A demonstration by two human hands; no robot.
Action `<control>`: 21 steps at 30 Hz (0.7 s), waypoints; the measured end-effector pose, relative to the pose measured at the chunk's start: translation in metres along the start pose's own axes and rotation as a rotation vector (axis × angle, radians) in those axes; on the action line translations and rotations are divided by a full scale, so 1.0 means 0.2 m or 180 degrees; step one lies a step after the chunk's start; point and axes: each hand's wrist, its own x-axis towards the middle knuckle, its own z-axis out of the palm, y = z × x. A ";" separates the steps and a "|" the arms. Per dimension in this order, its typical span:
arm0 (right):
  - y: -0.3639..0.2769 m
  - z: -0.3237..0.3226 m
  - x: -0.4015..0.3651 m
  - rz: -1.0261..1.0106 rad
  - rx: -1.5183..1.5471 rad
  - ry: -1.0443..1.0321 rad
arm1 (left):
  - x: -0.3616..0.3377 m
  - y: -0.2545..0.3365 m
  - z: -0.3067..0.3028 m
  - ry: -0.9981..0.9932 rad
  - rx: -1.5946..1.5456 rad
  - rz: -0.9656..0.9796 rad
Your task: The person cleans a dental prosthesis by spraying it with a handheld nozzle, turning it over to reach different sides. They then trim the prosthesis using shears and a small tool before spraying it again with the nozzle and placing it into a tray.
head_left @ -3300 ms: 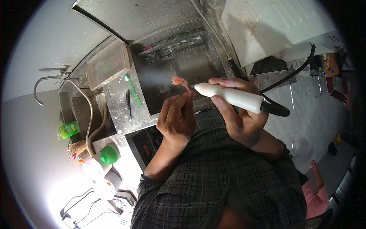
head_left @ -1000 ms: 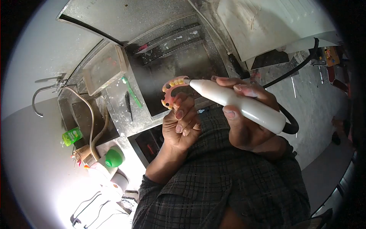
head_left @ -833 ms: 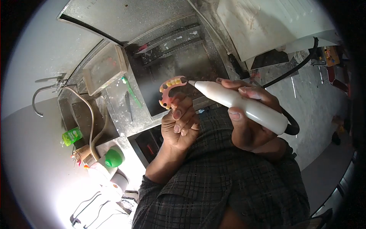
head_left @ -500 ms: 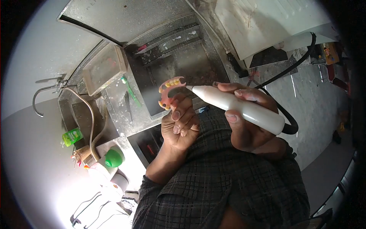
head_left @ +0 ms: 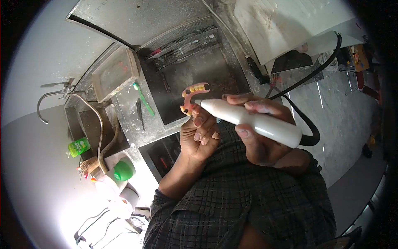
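A pink partial denture [head_left: 190, 97] with yellowish teeth is pinched by its lower end in the fingers of my left hand [head_left: 200, 135]. Its curved plate stands up over the dark work box. My right hand [head_left: 265, 130] is wrapped round a white handpiece [head_left: 244, 117] with a black cable at its back end. The narrow front of the handpiece points left, its tip right at the inner edge of the denture plate. Part of the denture's lower end is hidden behind my left fingertips.
Behind the denture lies a dusty work box [head_left: 166, 110] with a perforated ledge. To its left are a green toothbrush [head_left: 145, 101], a thin dark tool [head_left: 139, 112] and a shallow tray [head_left: 99, 94]. A sink [head_left: 89, 124], tap [head_left: 43, 99] and green bowl [head_left: 123, 170] stand further left. The black cable [head_left: 319, 74] loops at right.
The denture and my left hand have shifted slightly right. The handpiece has moved left and a little down, its tip now over the denture's inner curve instead of beside its right end.
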 end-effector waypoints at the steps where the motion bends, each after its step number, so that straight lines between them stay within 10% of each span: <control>1: -0.01 0.00 0.00 -0.0016 -0.0048 -0.0123 | -0.01 0.00 -0.01 0.0027 0.0019 0.0001; 21: 0.07 -0.16 0.02 -0.0146 -0.0050 0.1060 | 0.08 -0.02 -0.03 0.0363 0.3125 0.1931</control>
